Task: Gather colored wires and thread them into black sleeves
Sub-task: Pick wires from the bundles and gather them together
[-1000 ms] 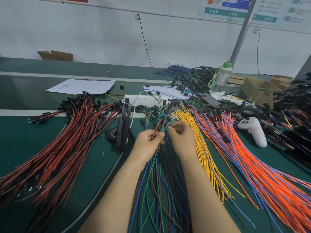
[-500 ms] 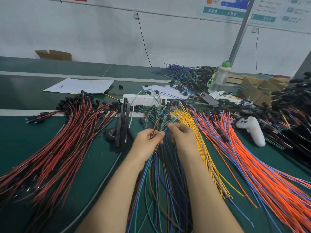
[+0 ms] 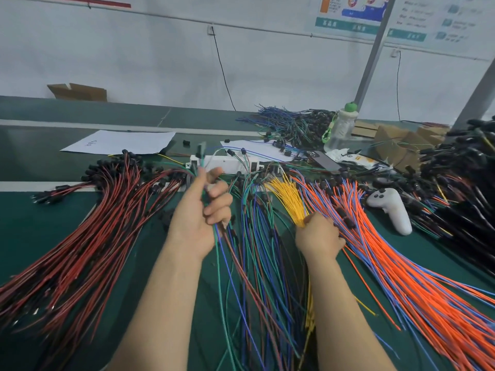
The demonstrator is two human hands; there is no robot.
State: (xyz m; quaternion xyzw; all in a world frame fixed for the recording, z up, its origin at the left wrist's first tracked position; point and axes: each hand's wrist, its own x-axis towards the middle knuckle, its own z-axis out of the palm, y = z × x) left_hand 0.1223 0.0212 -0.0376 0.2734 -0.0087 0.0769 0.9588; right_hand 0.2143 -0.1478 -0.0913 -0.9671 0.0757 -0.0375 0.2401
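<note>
Gathering under way; threading looks yet to begin.
Left grip (image 3: 203, 210) clamps green, blue and red wires (image 3: 223, 255) at centre frame above the desk (image 3: 32, 228); right grip (image 3: 318, 236) closes on yellow wires (image 3: 289, 199), centre right.

Smooth plastic-coated orange wires (image 3: 401, 277), matt green table mat (image 3: 32, 226), glossy white plastic controller (image 3: 391, 210) — plain paper sheet (image 3: 120, 141), brown cardboard box (image 3: 80, 92).

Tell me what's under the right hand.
The yellow wires run beneath the right hand, fanning out beyond it and reappearing beside the forearm. Orange wires lie by its outer side. Whether the fingers pinch any wire is covered by the hand's back.
</note>
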